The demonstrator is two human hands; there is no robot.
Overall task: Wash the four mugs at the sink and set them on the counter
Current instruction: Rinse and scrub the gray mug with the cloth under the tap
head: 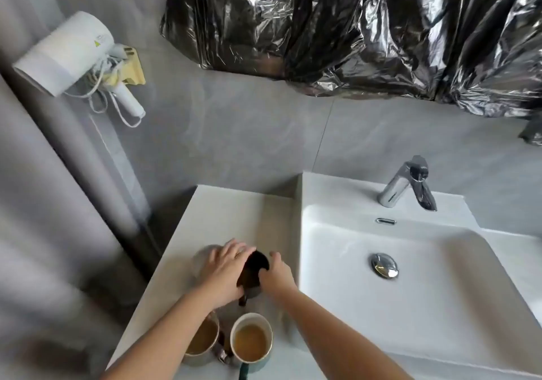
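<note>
Left hand [225, 271], right hand [277, 274] bare; forearms [331, 327] bare to frame edge.

Soft, even light falls around me. White glare streaks the crumpled black plastic sheet [352, 28] and the chrome tap [407, 186]. The white ceramic basin [322, 186] shadows the pale counter [223, 218] leftward. At my left the grey wall [44, 203] smears; lines bow.

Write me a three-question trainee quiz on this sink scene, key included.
1. True or false: the green-handled mug holds brownish liquid.
2. The mug that the left hand and right hand hold is: A) black B) red C) yellow.
3. Fill in: seen from the camera, the counter lies to the ____ of the sink.
Key: 1 true; 2 A; 3 left.
</note>
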